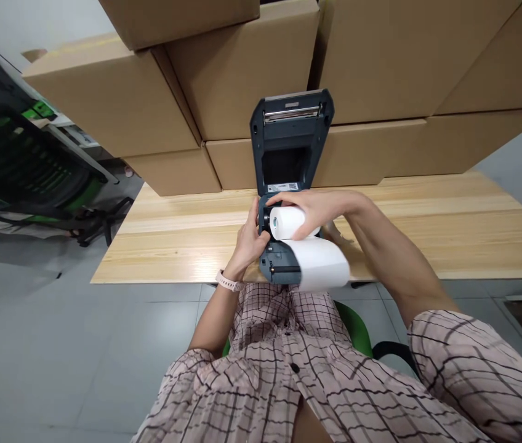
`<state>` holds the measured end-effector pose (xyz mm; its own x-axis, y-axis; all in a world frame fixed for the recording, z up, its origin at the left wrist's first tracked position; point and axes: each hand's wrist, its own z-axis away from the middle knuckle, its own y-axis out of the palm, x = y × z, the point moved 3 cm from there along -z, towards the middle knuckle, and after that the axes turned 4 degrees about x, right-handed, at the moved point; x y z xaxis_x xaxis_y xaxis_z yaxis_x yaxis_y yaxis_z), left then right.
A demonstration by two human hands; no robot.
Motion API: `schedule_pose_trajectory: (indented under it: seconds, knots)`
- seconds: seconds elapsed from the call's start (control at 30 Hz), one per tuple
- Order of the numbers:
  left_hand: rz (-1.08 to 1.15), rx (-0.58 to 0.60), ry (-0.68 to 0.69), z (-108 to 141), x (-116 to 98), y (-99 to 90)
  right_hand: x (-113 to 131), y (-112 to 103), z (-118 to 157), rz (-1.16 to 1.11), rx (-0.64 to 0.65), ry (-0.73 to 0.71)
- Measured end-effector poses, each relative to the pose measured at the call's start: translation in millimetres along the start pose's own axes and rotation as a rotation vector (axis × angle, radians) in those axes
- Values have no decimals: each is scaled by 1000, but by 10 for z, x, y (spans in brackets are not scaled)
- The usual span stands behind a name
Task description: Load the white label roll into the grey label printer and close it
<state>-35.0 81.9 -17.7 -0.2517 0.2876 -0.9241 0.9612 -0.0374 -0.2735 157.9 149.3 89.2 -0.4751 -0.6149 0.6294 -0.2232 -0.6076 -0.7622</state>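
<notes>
Printer (pixel 286 165) on table (pixel 173 240) — boxes (pixel 242 80) behind, chair (pixel 25 160) left

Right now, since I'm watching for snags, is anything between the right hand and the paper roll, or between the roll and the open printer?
Nothing visible: the right hand holds the white paper roll at the open printer, and the raised lid stands clear. The hand covers the roll's right side, so I can't judge there.

An office-like workroom — mesh-backed chair (pixel 16 151) at the left edge, stacked cardboard boxes (pixel 242 71) across the top, plain wooden table (pixel 173 237) mid-frame.
</notes>
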Motion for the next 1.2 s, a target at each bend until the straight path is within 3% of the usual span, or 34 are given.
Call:
schedule_pose_trajectory:
  seconds: [0.13, 0.23, 0.33, 0.43, 0.57, 0.67, 0.8, 0.93, 1.0, 1.1, 1.2]
  knots:
    - [68, 6, -38, 25, -23, 12, 49, -173, 667, -319, -268, -130]
    - [98, -3, -53, 42, -38, 28, -201, -38, 1351, -593, -517, -84]
    - [121, -18, -65, 44, -38, 40, -684, 217, 1938, -665, -823, 194]
    - [119, -24, -74, 38, -37, 46, -1151, 442, 2173, -610, -927, 471]
    - [97, -37, -56, 41, -64, 48, -1533, 587, 2046, -671, -947, 545]
    - [98, -39, -58, 54, -90, 50, -1573, 572, 1994, -670, -955, 541]
    - [84, -37, -108, 64, -83, 52, -1160, 489, 2145, -463, -995, 448]
    - [79, -43, -77, 64, -71, 50, -484, 613, 2097, -368, -1355, 199]
    - [72, -50, -35, 62, -80, 45, -383, 745, 1812, -419, -1274, 200]
    - [49, -49, -5, 56, -93, 41, -663, 872, 1263, -507, -991, 335]
    - [39, -42, -8, 54, -89, 43, -1144, 824, 855, -669, -1000, 395]
